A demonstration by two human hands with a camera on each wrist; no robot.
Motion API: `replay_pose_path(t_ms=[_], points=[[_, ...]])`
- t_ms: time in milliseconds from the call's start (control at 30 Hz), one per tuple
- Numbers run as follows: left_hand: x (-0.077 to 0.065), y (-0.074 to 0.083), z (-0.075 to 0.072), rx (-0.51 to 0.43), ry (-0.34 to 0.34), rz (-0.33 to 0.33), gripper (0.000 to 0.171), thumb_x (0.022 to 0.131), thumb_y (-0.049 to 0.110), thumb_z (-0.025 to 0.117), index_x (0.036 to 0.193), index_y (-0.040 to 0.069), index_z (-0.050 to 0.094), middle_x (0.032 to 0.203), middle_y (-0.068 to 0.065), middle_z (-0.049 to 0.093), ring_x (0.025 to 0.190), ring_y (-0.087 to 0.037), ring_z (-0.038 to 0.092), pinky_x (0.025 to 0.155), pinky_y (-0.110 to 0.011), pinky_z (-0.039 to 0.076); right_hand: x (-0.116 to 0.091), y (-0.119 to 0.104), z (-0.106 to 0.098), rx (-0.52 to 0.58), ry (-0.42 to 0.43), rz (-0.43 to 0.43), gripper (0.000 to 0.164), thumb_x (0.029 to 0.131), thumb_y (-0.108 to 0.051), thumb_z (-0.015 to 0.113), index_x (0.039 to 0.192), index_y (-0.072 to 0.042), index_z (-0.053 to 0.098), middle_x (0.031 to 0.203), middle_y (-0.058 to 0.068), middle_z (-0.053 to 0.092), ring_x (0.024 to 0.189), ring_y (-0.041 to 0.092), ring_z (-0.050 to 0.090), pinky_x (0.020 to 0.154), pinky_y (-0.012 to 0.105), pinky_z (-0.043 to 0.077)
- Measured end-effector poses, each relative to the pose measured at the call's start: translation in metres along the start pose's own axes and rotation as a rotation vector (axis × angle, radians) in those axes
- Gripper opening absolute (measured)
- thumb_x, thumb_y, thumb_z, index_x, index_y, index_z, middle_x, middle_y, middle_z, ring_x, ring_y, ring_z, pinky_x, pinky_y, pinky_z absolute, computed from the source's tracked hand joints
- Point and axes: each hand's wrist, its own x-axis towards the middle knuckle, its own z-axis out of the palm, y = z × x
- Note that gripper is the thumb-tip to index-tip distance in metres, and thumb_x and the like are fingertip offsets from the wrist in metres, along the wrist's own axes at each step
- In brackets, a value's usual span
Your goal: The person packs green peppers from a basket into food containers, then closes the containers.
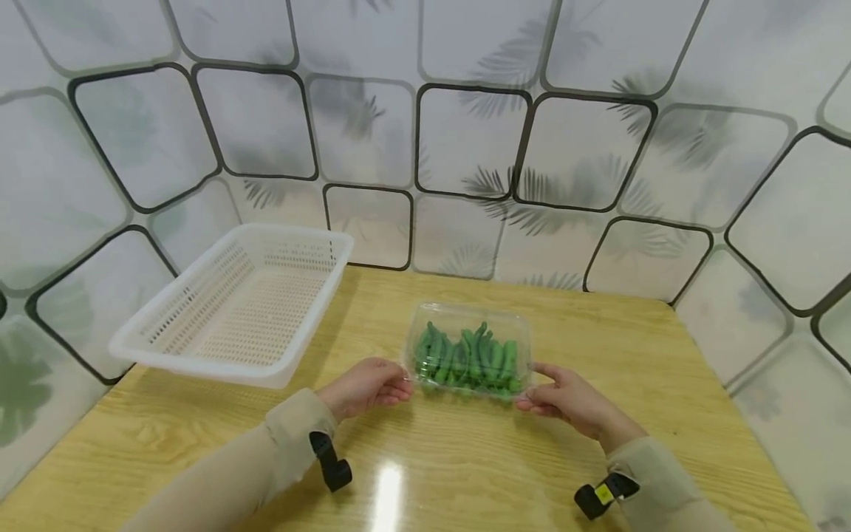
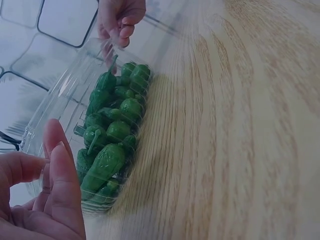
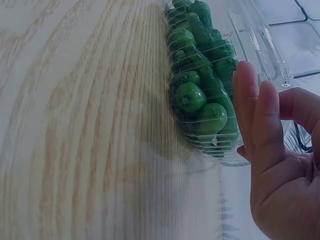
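Observation:
A clear plastic box (image 1: 467,311) with several green peppers (image 1: 468,357) inside is in front of me, its lid area see-through. My left hand (image 1: 369,387) pinches the rim at its near left corner between thumb and fingers. At the near right corner my right hand (image 1: 568,401) pinches the rim the same way. Both wrist views show the peppers (image 2: 111,125) through the ribbed clear wall, and the right hand (image 3: 280,150) beside the box's end. Whether the base touches the table cannot be told.
A white perforated plastic basket (image 1: 292,369) stands at the left of the wooden table (image 1: 452,473). Patterned wall panels (image 1: 465,140) close off the table's back and sides.

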Motion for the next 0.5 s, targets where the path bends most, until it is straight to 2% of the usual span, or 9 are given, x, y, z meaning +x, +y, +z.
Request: replay_pose_path(t_ms=[267,500], points=[[-0.0037,-0.0070,-0.0012,0.015,0.003,0.002,0.031,0.097,0.010,0.041,0.108,-0.017,0.054,0.075,-0.003,0.065,0.067,-0.009,0.064,0.063,-0.019,0.052,-0.0018,0.0023,0.0023,0.016,-0.017,0.014,0.072,0.096,-0.005,0.047,0.143,0.012,-0.006,0.107,0.024,0.063,0.087,0.016,0.067,0.072,0.025,0.053],[-0.0077,-0.0043,0.0012,0.042,0.026,0.009,0.032,0.097,0.010,0.041,0.107,-0.018,0.055,0.074,-0.001,0.066,0.065,-0.008,0.064,0.062,-0.019,0.051,-0.0008,-0.0031,0.0035,0.000,-0.023,0.027,0.069,0.097,-0.004,0.045,0.143,0.011,-0.004,0.105,0.023,0.064,0.089,0.018,0.066,0.072,0.025,0.053]])
